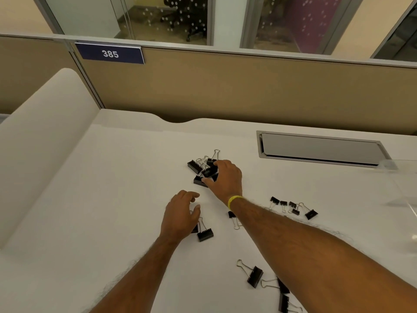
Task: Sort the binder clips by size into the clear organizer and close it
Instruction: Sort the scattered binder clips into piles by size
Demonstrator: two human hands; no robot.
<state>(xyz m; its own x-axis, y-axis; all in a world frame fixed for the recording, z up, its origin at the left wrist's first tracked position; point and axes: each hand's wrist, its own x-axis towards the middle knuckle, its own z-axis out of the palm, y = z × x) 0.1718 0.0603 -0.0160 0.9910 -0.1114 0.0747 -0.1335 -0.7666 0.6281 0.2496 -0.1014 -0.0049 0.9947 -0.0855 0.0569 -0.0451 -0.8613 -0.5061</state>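
Black binder clip (210, 171) pinched in right hand (225, 177) — over the pile (195, 166), left hand (181, 214) slack — beside second clip (205, 234).

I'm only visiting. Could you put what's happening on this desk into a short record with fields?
setting: white desk, black binder clips scattered on it
right hand: grips a large clip in the far pile
left hand: loosely curled over a partly hidden clip; grip unclear
small clips: row right of the right arm
organizer: clear, at the right edge, partly in view
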